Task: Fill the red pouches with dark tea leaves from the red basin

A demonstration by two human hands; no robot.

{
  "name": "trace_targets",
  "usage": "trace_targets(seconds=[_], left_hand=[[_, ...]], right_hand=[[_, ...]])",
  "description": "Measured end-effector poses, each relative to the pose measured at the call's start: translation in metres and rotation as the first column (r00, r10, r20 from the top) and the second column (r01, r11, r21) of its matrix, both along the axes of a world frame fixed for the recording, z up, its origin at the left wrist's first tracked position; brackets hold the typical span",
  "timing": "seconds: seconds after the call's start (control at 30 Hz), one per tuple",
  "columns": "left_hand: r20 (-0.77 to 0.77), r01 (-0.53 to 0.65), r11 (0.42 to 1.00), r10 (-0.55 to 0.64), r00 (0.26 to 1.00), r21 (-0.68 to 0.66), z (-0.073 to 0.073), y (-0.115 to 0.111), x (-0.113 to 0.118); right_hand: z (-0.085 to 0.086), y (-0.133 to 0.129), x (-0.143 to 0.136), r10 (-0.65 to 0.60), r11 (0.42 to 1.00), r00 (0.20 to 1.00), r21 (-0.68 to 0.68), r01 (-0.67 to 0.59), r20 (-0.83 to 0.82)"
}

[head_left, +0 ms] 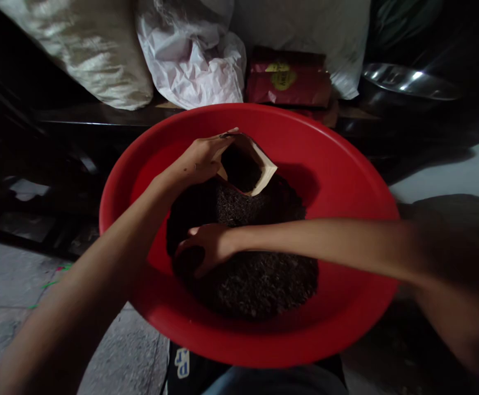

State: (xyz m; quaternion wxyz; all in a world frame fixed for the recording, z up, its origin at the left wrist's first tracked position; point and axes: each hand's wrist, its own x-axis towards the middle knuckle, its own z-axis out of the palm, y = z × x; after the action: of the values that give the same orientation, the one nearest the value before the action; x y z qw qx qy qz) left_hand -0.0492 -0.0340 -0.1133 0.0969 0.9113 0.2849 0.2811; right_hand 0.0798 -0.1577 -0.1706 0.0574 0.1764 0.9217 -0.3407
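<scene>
A wide red plastic basin fills the middle of the head view, with a heap of dark, dry, loose leaf-like material at its bottom. My left hand is closed on the left rim of a paper pouch, tilted with its mouth towards me. Dark stuff shows inside that pouch, and its lower part is hidden. Lower in the basin, my right hand reaches into the left side of the heap. Its thumb and fingers are apart and curved around some of the material, their tips partly buried.
Behind the basin, a dark bench carries a pale woven sack, a white plastic bag and dark red printed packets. A shiny metal bowl sits at the back right. Grey floor shows at the left.
</scene>
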Motion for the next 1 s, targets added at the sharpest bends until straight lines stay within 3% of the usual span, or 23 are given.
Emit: trace_targets(seconds=[0.17, 0.27, 0.33, 0.43, 0.5, 0.53, 0.6, 0.7, 0.8, 0.83, 0.9, 0.97, 1.0], left_hand=[[0.007, 0.030, 0.999, -0.030, 1.000, 0.018, -0.005, -0.001, 0.004], [0.008, 0.045, 0.999, -0.045, 0.999, 0.022, -0.006, 0.000, 0.003], [0.021, 0.072, 0.997, -0.072, 0.997, 0.005, -0.005, 0.001, -0.001], [0.069, 0.098, 0.995, -0.096, 0.993, -0.019, -0.003, 0.001, -0.008], [0.071, 0.082, 0.997, -0.081, 0.994, -0.012, -0.003, 0.002, -0.009], [0.058, 0.074, 0.997, -0.073, 0.996, -0.006, -0.003, 0.003, -0.009], [0.016, 0.072, 0.997, -0.072, 0.997, 0.000, -0.005, 0.003, -0.007], [-0.027, 0.051, 0.999, -0.051, 0.998, 0.010, -0.008, 0.002, -0.002], [-0.057, 0.011, 1.000, -0.010, 0.998, 0.025, -0.009, 0.000, 0.000], [-0.064, 0.008, 1.000, -0.006, 0.998, 0.028, -0.009, 0.000, 0.000], [-0.071, 0.006, 1.000, -0.004, 0.997, 0.030, -0.009, -0.001, 0.000], [-0.061, -0.015, 0.999, 0.017, 0.998, 0.032, -0.008, -0.002, 0.000], [-0.059, -0.027, 0.999, 0.028, 0.998, 0.030, -0.008, -0.002, 0.000]], right_hand=[[0.022, -0.017, 0.028, -0.116, 0.993, 0.979, -0.015, 0.115, -0.167], [0.050, -0.006, 0.050, -0.160, 0.973, 0.931, 0.108, 0.205, -0.327], [0.069, 0.016, 0.065, -0.220, 0.905, 0.869, 0.240, 0.351, -0.443], [0.080, 0.056, 0.082, -0.328, 0.709, 0.800, 0.428, 0.560, -0.502], [0.074, 0.074, 0.088, -0.371, 0.612, 0.823, 0.553, 0.565, -0.430], [0.068, 0.079, 0.091, -0.380, 0.594, 0.846, 0.602, 0.533, -0.373], [0.058, 0.075, 0.095, -0.392, 0.591, 0.873, 0.647, 0.482, -0.292], [0.043, 0.046, 0.104, -0.301, 0.609, 0.878, 0.633, 0.478, -0.373], [0.022, 0.008, 0.117, -0.037, 0.764, 0.915, 0.579, 0.285, -0.403], [0.012, -0.002, 0.119, -0.030, 0.825, 0.931, 0.518, 0.228, -0.364], [-0.008, -0.016, 0.119, -0.214, 0.903, 0.956, 0.333, 0.272, -0.201], [-0.022, -0.022, 0.113, -0.437, 0.887, 0.899, 0.181, 0.424, 0.032], [-0.025, -0.023, 0.109, -0.482, 0.875, 0.867, 0.126, 0.468, 0.125]])
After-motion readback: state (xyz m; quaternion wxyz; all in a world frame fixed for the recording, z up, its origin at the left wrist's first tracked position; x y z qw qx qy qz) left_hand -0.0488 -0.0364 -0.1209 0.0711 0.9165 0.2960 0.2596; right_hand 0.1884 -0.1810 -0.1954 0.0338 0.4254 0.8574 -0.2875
